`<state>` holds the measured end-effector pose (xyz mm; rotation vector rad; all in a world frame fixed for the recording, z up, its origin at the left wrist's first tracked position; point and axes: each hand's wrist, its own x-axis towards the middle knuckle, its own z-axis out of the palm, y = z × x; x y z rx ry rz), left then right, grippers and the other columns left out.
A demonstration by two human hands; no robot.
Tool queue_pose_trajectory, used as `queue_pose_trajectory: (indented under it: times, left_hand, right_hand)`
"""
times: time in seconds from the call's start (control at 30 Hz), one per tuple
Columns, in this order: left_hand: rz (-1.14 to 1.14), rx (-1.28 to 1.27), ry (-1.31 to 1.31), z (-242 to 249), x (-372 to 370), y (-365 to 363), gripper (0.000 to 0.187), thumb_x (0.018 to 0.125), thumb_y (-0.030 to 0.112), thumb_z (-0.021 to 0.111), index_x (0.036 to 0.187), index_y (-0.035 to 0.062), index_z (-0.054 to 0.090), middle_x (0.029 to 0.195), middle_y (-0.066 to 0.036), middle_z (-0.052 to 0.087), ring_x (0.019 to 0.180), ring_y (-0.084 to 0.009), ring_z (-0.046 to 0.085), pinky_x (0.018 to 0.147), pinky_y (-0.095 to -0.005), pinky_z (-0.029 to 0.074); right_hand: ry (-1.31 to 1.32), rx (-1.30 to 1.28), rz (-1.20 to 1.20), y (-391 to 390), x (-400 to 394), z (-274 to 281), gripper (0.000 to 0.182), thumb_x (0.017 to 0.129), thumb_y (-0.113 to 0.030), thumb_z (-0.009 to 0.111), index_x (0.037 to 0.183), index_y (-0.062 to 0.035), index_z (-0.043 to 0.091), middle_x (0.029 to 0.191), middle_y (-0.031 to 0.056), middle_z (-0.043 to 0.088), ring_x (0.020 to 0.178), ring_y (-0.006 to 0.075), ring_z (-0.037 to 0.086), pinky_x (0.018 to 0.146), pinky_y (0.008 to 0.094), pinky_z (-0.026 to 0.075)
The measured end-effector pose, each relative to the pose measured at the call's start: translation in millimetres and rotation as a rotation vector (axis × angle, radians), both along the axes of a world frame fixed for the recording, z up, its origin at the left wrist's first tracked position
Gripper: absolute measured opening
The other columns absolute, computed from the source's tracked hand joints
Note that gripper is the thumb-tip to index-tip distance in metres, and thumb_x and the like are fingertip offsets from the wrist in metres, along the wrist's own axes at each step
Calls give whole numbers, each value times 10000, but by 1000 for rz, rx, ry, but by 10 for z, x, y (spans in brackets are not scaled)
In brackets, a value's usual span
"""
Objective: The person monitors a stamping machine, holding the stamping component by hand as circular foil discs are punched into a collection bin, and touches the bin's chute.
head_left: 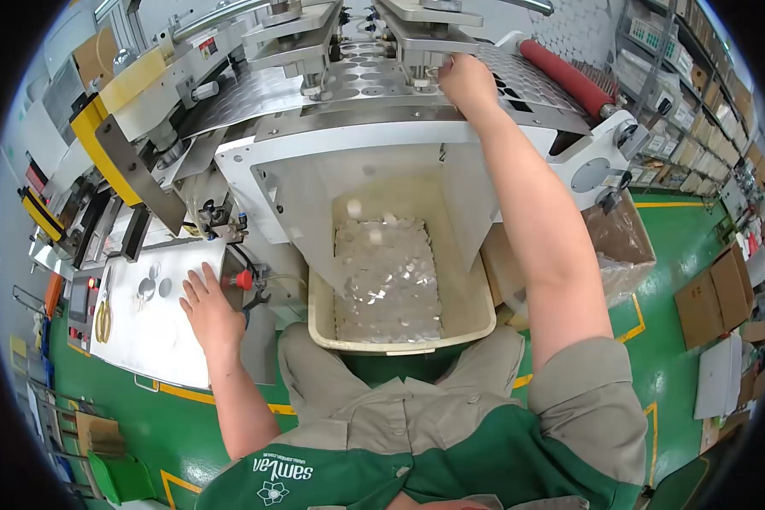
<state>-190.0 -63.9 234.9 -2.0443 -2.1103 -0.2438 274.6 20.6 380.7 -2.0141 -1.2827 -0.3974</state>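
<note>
My left hand (211, 313) is spread open at the right edge of a white work surface (174, 340). Near its fingers lie several small grey discs (147, 287), with yellow-handled scissors (103, 316) farther left. My right hand (469, 83) reaches up to the machine, its fingers curled beside a metal post under the right clamp plate (425, 38). Whatever those fingers may hold is hidden. Beneath them runs a sheet with rows of round cut-outs (361, 78). Between my knees a cream plastic bin (316, 314) holds a heap of shiny clear discs (388, 285).
A red roller (567, 78) sits at the machine's right end. At left stand yellow-edged guards (104, 146) and a red knob (244, 280). A plastic-lined carton (625, 242) is by my right side. Shelves (688, 93) and an open cardboard box (716, 296) are farther right.
</note>
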Motion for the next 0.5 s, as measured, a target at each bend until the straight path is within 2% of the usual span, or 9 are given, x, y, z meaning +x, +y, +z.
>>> queue_pose_trajectory:
  times: [0.07, 0.1, 0.17, 0.2, 0.27, 0.37, 0.43, 0.5]
  left_hand:
    - [-6, 17, 5, -51, -31, 33, 910, 658, -15, 668, 1475, 74, 277, 1508, -238, 283, 1406, -404, 267, 1152, -503, 214]
    - [3, 1, 8, -34, -21, 30, 913, 657, -11, 673, 1475, 75, 276, 1508, -237, 283, 1405, -403, 269, 1152, -503, 215]
    - [2, -4, 4, 8, 4, 5, 911, 659, -5, 677, 1474, 74, 278, 1508, -235, 285, 1406, -401, 268, 1152, -503, 216]
    - [3, -1, 6, -5, 0, 9, 915, 660, -3, 682, 1475, 76, 274, 1508, -233, 284, 1405, -401, 270, 1152, -502, 217]
    - [2, 0, 5, -29, -14, 20, 920, 657, -2, 686, 1475, 77, 273, 1508, -232, 284, 1405, -401, 270, 1153, -502, 217]
    - [2, -6, 2, -3, -10, 13, 945, 640, -1, 706, 1475, 78, 271, 1510, -229, 279, 1405, -396, 271, 1153, -502, 220]
    - [9, -14, 2, -2, -3, 14, 952, 640, 2, 712, 1477, 81, 266, 1510, -228, 279, 1406, -393, 271, 1152, -501, 221]
    - [4, -7, 13, -22, -13, 16, 958, 638, 8, 719, 1479, 79, 265, 1509, -228, 282, 1406, -392, 273, 1152, -501, 221]
  right_hand:
    - [-54, -87, 81, 59, 74, -101, 292, 854, -244, 505, 987, -63, 691, 985, 202, 688, 932, 387, 652, 857, 470, 495]
    - [-83, -38, 65, 61, 33, -85, 291, 853, -251, 508, 984, -65, 689, 968, 203, 689, 924, 384, 655, 851, 472, 495]
    - [-16, 90, 7, 27, -7, -35, 316, 837, -240, 500, 1021, -72, 695, 1036, 200, 680, 988, 366, 647, 874, 459, 496]
    - [-16, 51, -12, 1, -18, -11, 322, 837, -242, 504, 1046, -70, 680, 1045, 194, 681, 994, 362, 646, 887, 458, 488]
    - [-77, -46, 68, 33, 45, -126, 297, 851, -243, 511, 1037, -63, 656, 962, 193, 695, 932, 378, 657, 885, 467, 477]
    - [-39, 23, -5, -10, -49, 3, 328, 830, -238, 516, 1062, -70, 675, 1062, 190, 678, 1004, 364, 642, 914, 456, 473]
    - [-22, 54, 18, -27, -38, -14, 329, 831, -244, 522, 1063, -67, 673, 1056, 190, 680, 997, 361, 645, 880, 462, 487]
    - [-55, -32, 47, -49, -46, -22, 298, 850, -230, 510, 1060, -66, 644, 965, 186, 696, 922, 370, 660, 843, 483, 494]
